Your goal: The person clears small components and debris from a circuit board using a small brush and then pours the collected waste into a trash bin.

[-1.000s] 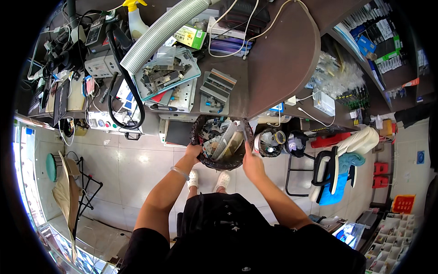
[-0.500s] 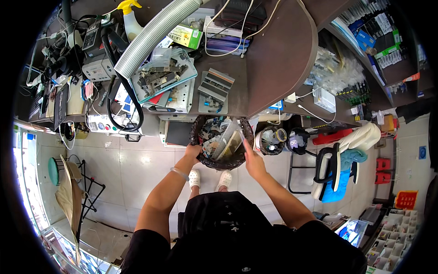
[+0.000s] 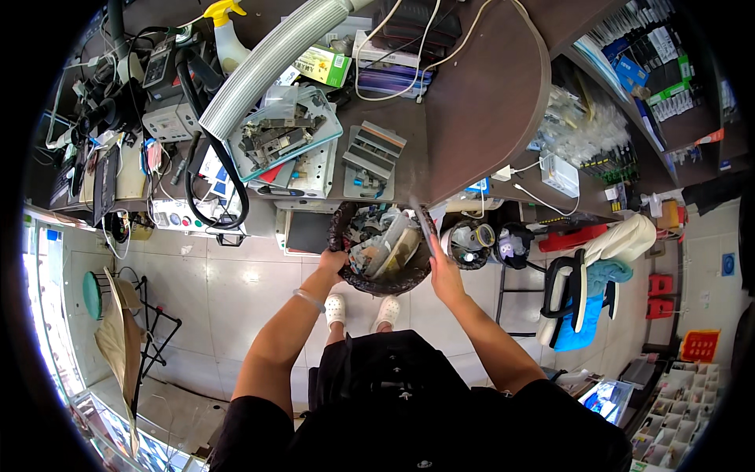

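Note:
In front of my feet is a round waste bin (image 3: 358,282) lined with a dark plastic bag. Paper scraps and pale plastic pieces (image 3: 385,244) fill it. My left hand (image 3: 335,263) is closed on the left side of its rim. On the right, my right hand (image 3: 446,275) is closed round a slim, pale stick-like tool (image 3: 429,228), which points up across the bin's right rim towards the desk edge. Its far end is smeared by motion, so its kind is unclear.
The dark desk (image 3: 480,102) bears a tray of metal parts (image 3: 287,134), a grey block (image 3: 376,149) and a ribbed hose (image 3: 267,67). Right of the bin stand a smaller bin (image 3: 465,242) and a chair (image 3: 570,295) with clothes. A folding stool (image 3: 145,315) is at left.
My right hand has shifted slightly right and down, and the tool has swung from over the bin's contents to its right rim and the desk edge. My left hand stays put.

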Tool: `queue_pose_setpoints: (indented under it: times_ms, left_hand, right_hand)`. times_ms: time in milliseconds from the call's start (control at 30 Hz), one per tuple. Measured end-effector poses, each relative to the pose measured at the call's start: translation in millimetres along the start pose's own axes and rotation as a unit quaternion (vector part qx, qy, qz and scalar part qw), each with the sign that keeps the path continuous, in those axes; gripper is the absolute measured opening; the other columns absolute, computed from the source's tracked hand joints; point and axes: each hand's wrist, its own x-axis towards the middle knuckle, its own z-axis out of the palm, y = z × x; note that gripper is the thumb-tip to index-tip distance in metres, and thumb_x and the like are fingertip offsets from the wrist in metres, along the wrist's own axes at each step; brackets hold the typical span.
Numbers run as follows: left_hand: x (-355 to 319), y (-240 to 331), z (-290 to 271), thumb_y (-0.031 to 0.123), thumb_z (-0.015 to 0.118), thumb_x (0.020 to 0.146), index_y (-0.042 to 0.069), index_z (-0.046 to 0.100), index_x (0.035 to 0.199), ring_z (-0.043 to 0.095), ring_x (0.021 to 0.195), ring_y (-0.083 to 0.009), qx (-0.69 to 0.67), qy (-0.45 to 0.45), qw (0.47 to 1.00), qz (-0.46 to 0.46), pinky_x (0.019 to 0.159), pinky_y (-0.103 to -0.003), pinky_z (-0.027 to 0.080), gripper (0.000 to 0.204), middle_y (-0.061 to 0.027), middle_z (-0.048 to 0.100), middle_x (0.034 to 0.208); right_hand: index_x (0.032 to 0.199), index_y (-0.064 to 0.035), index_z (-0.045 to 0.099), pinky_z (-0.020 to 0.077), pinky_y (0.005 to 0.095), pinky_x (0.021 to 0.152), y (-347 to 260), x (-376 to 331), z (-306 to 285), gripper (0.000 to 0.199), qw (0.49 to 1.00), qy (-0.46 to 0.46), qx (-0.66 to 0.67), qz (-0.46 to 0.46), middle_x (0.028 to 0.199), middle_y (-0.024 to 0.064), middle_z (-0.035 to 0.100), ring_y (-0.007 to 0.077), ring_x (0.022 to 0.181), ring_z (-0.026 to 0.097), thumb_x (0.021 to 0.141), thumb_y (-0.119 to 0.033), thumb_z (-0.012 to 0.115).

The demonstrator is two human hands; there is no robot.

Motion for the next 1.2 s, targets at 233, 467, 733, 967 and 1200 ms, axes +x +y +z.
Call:
queue_pose_setpoints:
  times_ms: [233, 467, 733, 967, 1200]
  left_hand:
    - [-7.7, 8.8, 4.1, -0.013, 0.043, 0.062, 0.001, 0.046, 0.095, 0.056, 0.068, -0.0348, 0.016, 0.005, 1.000, -0.020, 0.056, -0.053, 0.051, 0.036, -0.0156, 0.050, 0.082]
    - [-3.4, 4.0, -1.3, -0.013, 0.042, 0.063, 0.000, 0.046, 0.094, 0.055, 0.069, -0.0333, 0.001, -0.010, 1.000, -0.022, 0.056, -0.052, 0.051, 0.034, -0.0145, 0.050, 0.081]
    - [6.1, 0.8, -6.2, -0.012, 0.043, 0.063, 0.000, 0.048, 0.095, 0.054, 0.070, -0.0335, -0.003, -0.020, 1.000, -0.016, 0.056, -0.051, 0.050, 0.034, -0.0148, 0.049, 0.081]
    - [-5.7, 11.5, -0.6, -0.011, 0.044, 0.063, 0.000, 0.045, 0.093, 0.055, 0.071, -0.0343, 0.010, -0.012, 1.000, -0.026, 0.058, -0.052, 0.051, 0.032, -0.0146, 0.047, 0.082]
    - [4.0, 6.3, -10.2, -0.010, 0.044, 0.064, 0.000, 0.046, 0.094, 0.055, 0.073, -0.0331, 0.015, -0.017, 1.000, -0.020, 0.057, -0.052, 0.050, 0.032, -0.0146, 0.048, 0.084]
  right_hand:
    - [0.131, -0.0055, 0.020, 0.0464, 0.0473, 0.068, -25.5, 85.8, 4.4, 0.055, 0.979, -0.044, -0.097, 0.176, 0.091, 0.0294, 0.056, 0.0419, 0.079, 0.058, 0.081, -0.003, 0.041]
    - [0.130, -0.0043, 0.026, 0.0457, 0.0482, 0.063, -23.1, 89.6, -1.1, 0.049, 0.983, -0.038, -0.130, 0.120, 0.079, 0.0252, 0.058, 0.0413, 0.072, 0.058, 0.085, -0.011, 0.044]
    - [0.130, -0.0107, 0.029, 0.0450, 0.0490, 0.060, 6.6, -14.7, -16.6, 0.051, 0.993, -0.068, -0.092, -0.018, 0.083, 0.0240, 0.058, 0.0415, 0.069, 0.056, 0.083, -0.009, 0.049]
    - [0.128, -0.0097, 0.032, 0.0439, 0.0499, 0.057, -8.3, 96.0, -6.4, 0.045, 0.993, 0.024, -0.105, 0.049, 0.075, 0.0231, 0.058, 0.0414, 0.065, 0.056, 0.086, -0.015, 0.046]
    - [0.130, -0.0233, 0.035, 0.0446, 0.0471, 0.059, -1.0, 38.4, -9.4, 0.050, 0.996, -0.044, -0.078, 0.014, 0.074, 0.0205, 0.058, 0.0392, 0.066, 0.056, 0.083, -0.011, 0.049]
